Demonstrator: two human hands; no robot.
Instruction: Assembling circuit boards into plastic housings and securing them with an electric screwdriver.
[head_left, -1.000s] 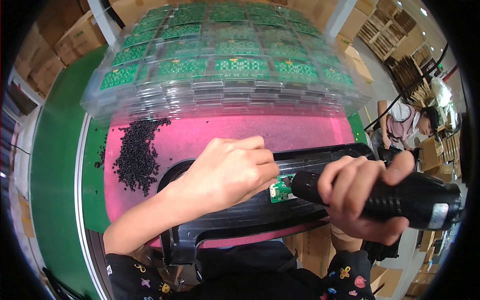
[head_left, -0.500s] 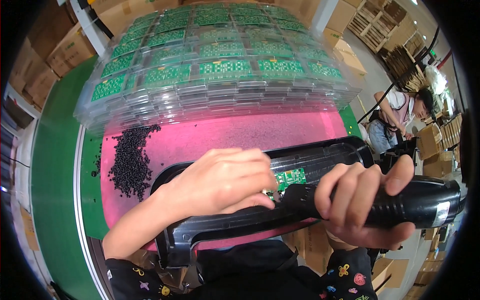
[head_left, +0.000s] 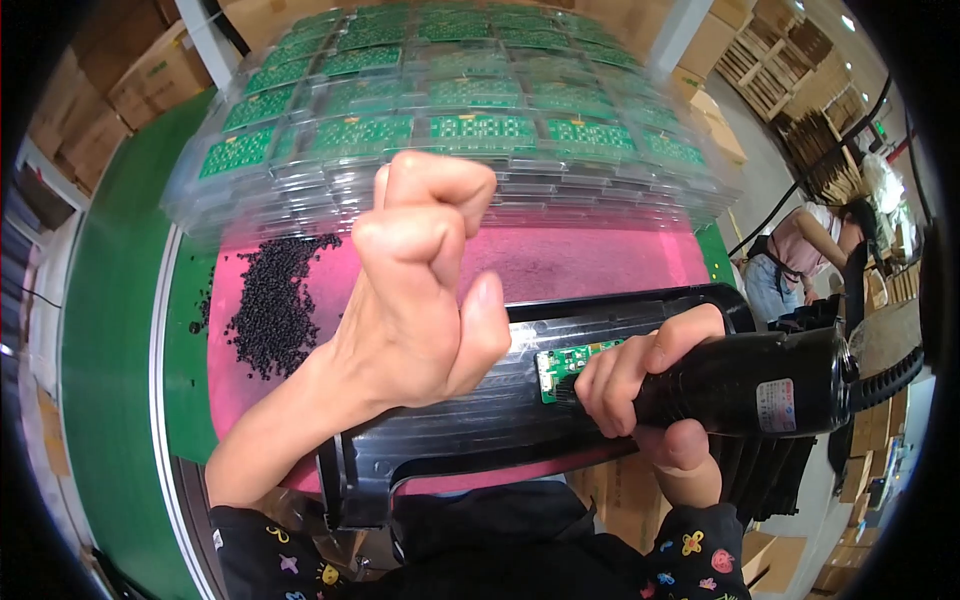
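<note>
My right hand [head_left: 650,380] is closed around a thick black corded electric screwdriver [head_left: 745,385]. Its front end points at a small green circuit board [head_left: 553,372] lying in a long black plastic housing [head_left: 470,430]; my fingers partly hide both tip and board. Raised over the left part of the housing, my left hand [head_left: 420,290] has curled fingers, with the thumb apart from them. Whatever may be inside those fingers is hidden. Beyond my left wrist lies a heap of tiny black screws [head_left: 270,310] on the pink mat [head_left: 590,255].
Across the back stand stacked clear plastic trays [head_left: 470,165] holding many green boards. The bench top [head_left: 125,300] is green at the left. A ribbed cable [head_left: 890,380] leaves the screwdriver. At right, another person [head_left: 800,250] bends beside boxes.
My left hand has lifted off the board up and leftward, its fingers curling. The screwdriver has swung and shifted slightly left. The other person has bent over.
</note>
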